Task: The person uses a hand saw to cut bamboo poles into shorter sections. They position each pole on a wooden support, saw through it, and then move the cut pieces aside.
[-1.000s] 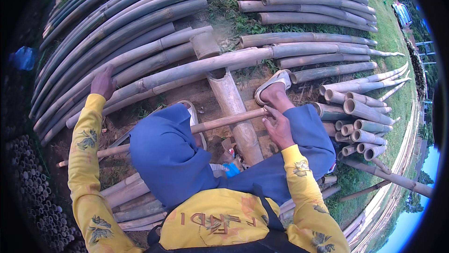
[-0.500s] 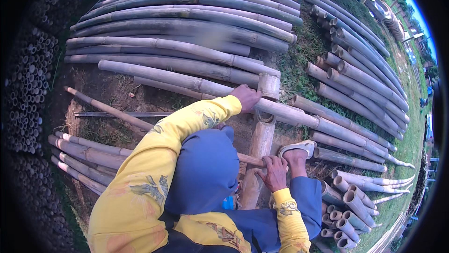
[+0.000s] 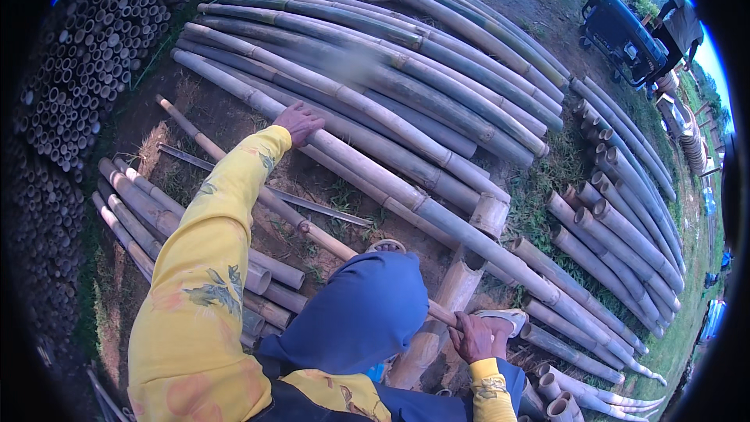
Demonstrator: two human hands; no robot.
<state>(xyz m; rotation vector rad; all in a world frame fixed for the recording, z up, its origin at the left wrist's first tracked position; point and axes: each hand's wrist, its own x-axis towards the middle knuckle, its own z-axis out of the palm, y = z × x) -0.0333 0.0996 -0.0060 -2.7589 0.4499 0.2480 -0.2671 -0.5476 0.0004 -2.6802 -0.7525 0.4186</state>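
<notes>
A long bamboo pole (image 3: 375,182) lies slantwise, from upper left to lower right. My left hand (image 3: 299,124) is closed over it towards its upper-left end. Its lower-right half rests across a thick upright-looking bamboo stand, whose split, hollow top (image 3: 491,215) shows beyond the pole and whose pale stem (image 3: 437,320) shows on the near side. My right hand (image 3: 473,336) is wrapped round the near end of a thinner brown bamboo stick (image 3: 320,238). That stick passes behind my bent blue-trousered knee, which hides part of it.
Many bamboo poles (image 3: 437,71) lie in rows beyond. More cut poles (image 3: 617,250) are piled at the right and others (image 3: 148,215) at the left. Stacked bamboo ends (image 3: 94,71) fill the far left. A generator (image 3: 625,35) stands back right, a person (image 3: 680,32) beside it.
My left hand has moved up and left along the long pole, away from the stand. My right hand keeps its hold on the stick. The whole view has shifted and turned.
</notes>
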